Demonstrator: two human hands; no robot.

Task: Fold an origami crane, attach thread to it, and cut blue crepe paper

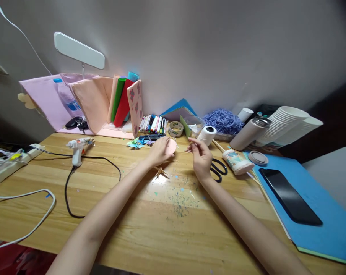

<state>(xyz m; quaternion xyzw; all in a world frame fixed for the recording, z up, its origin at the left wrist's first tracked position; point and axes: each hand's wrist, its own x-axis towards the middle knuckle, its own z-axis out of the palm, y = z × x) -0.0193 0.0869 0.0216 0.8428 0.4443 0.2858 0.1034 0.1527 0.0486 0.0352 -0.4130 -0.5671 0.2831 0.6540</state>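
Note:
My left hand [158, 152] is closed around a pale pink round disc [171, 147], its flat face turned to the right. A short way to the right, my right hand [202, 158] has thumb and index finger pinched together; what they hold, perhaps a thread, is too fine to make out. Just behind it stands a white spool of thread [206, 135]. Black-handled scissors [218, 170] lie beside my right wrist, their blades hidden. Below my left hand a small beige stick-like piece [161, 173] rests on the table. Folded blue and green paper pieces [136, 143] lie behind my left hand.
A white glue gun [78, 149] with a black cord stands at the left. Markers [154, 124], a tape roll [175, 129] and purple yarn [223, 121] line the back. A tumbler [249, 133], paper cups [287, 122] and a phone [289, 196] on a blue board [330, 225] occupy the right.

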